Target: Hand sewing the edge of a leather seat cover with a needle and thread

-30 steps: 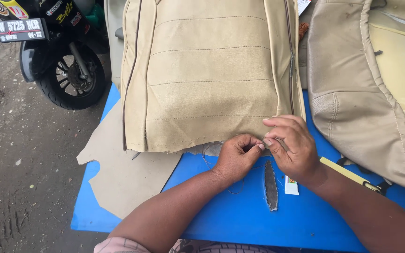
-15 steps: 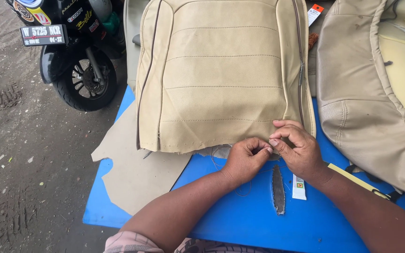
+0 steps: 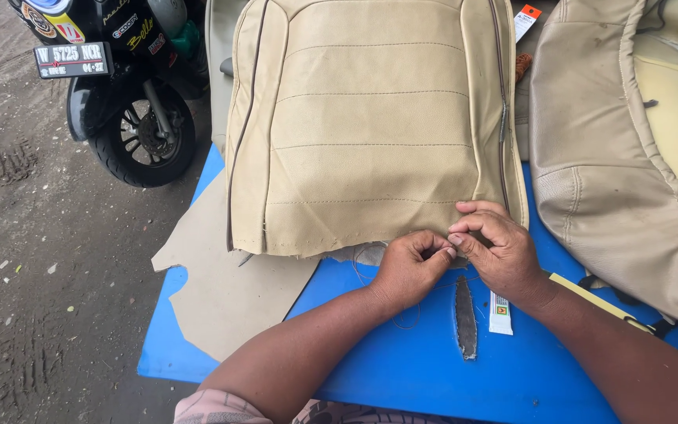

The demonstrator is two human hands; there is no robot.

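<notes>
Left hand (image 3: 408,267), right hand (image 3: 497,250): fingers pinching thread (image 3: 402,320) at beige seat cover (image 3: 370,126) hem, blue table (image 3: 402,369).

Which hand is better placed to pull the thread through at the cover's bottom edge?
Probably the right hand: its fingertips pinch at the beige seat cover hem. The left hand is curled beside it, nearer the loose thread on the blue table.

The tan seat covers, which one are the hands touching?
The flat stitched seat cover in the middle: the left hand and right hand pinch its bottom edge. The puffier cover on the right lies apart, untouched.
</notes>
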